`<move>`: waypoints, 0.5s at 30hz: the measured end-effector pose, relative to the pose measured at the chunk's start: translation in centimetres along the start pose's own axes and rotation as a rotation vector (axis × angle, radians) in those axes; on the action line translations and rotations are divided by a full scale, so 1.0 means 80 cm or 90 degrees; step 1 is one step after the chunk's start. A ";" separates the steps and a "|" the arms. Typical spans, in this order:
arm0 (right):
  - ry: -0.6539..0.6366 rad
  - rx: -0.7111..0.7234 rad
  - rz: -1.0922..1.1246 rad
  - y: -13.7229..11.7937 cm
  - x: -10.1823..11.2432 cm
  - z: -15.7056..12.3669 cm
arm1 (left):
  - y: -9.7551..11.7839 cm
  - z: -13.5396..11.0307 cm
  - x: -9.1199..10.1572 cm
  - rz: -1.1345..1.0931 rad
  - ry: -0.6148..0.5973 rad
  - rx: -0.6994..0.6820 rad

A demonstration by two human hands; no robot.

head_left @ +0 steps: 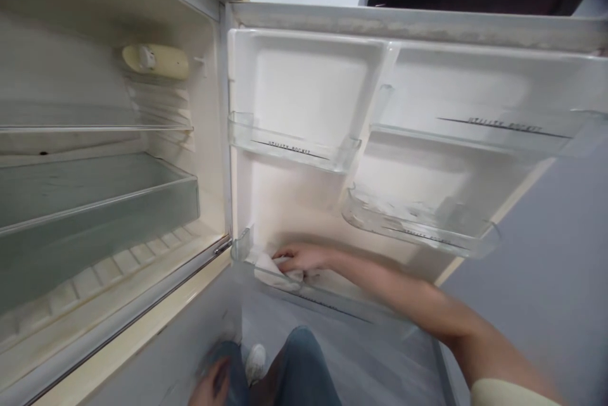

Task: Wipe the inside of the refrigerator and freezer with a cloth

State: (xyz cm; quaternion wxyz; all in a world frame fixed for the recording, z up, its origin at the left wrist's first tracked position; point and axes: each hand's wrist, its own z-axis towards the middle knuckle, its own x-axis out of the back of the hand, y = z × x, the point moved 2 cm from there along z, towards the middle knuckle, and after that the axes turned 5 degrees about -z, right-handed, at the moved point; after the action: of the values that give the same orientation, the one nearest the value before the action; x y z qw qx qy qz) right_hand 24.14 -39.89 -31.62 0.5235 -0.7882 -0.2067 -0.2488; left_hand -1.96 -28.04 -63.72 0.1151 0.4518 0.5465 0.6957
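My right hand (303, 258) reaches into the bottom shelf (332, 304) of the open fridge door and presses a white cloth (273, 270) against its inner left end, fingers closed on the cloth. My left hand (209, 387) rests low on my knee in blue jeans at the bottom edge; it is blurred and its fingers are not clear.
The fridge interior (95, 203) stands open at the left with a glass shelf and a clear drawer. The door (403, 108) carries clear pockets: an upper left one (294, 149), an upper right one (498, 127) and a middle right one (418, 225). Grey floor lies below.
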 end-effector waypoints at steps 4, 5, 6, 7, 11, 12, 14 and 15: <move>0.165 0.000 0.157 -0.022 0.008 0.021 | 0.166 0.048 0.082 -0.112 0.130 -0.079; 0.237 0.005 0.174 -0.028 0.010 0.028 | 0.206 0.057 0.102 -0.128 0.179 -0.109; 0.309 0.007 0.175 -0.034 0.010 0.037 | 0.242 0.064 0.120 -0.142 0.214 -0.145; 0.367 0.008 0.164 -0.040 0.008 0.046 | 0.274 0.071 0.135 -0.157 0.255 -0.177; 0.470 -0.008 0.107 -0.056 -0.016 0.078 | 0.359 0.102 0.169 -0.200 0.309 -0.264; 0.477 -0.001 0.098 -0.059 -0.021 0.082 | 0.372 0.111 0.172 -0.197 0.297 -0.279; 0.456 0.016 0.102 -0.065 -0.028 0.081 | 0.389 0.127 0.175 -0.174 0.270 -0.289; 0.418 0.022 0.116 -0.069 -0.028 0.077 | 0.394 0.133 0.177 -0.163 0.272 -0.285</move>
State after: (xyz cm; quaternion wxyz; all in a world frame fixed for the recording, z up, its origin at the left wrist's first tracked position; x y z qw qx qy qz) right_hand 20.21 -32.31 -31.06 0.5954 -0.6723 0.0399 -0.4382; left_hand 8.61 -23.65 -29.41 0.1808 0.1871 0.4440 0.8574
